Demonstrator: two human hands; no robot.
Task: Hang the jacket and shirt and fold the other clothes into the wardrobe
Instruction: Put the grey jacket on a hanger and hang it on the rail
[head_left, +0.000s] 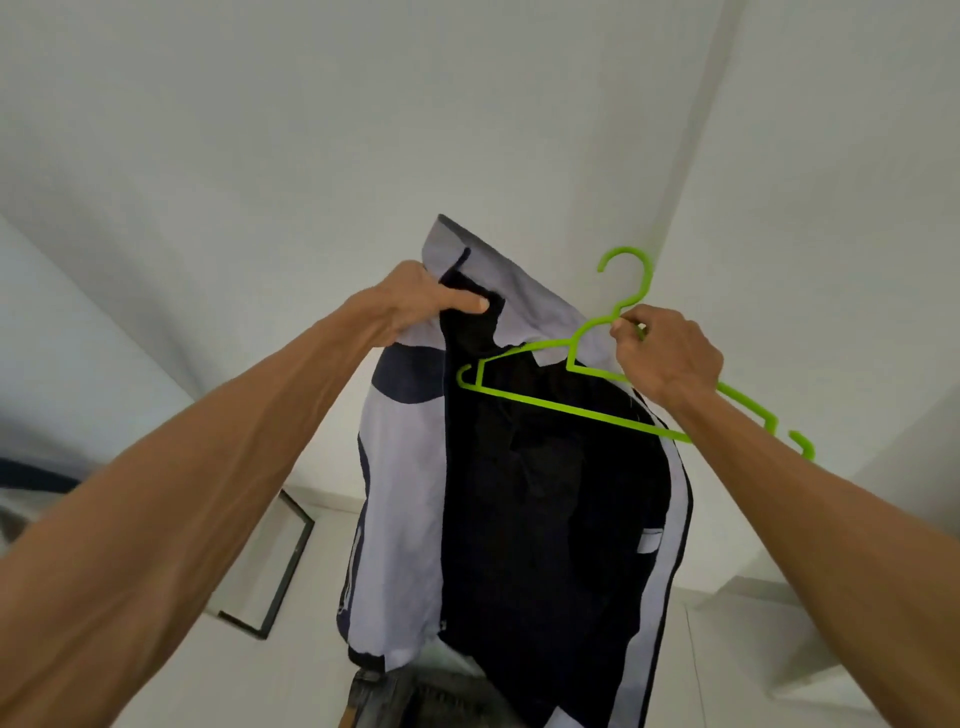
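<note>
A pale grey jacket (400, 499) with navy panels and a black lining hangs open in front of me, held up high. My left hand (421, 301) grips its collar edge at the upper left, thumb pressed on the black lining. A bright green plastic hanger (566, 410) lies tilted across the open jacket, its left end against the lining near the collar, its hook pointing up. My right hand (665, 358) pinches the hanger at its neck just below the hook. The jacket's lower hem reaches the bottom of the view.
White walls meet in a corner behind the jacket. A dark-framed panel (280, 571) leans low at the left. Dark fabric (31, 478) shows at the far left edge, and some grey cloth (415, 696) lies below the jacket. A white ledge (769, 623) is at lower right.
</note>
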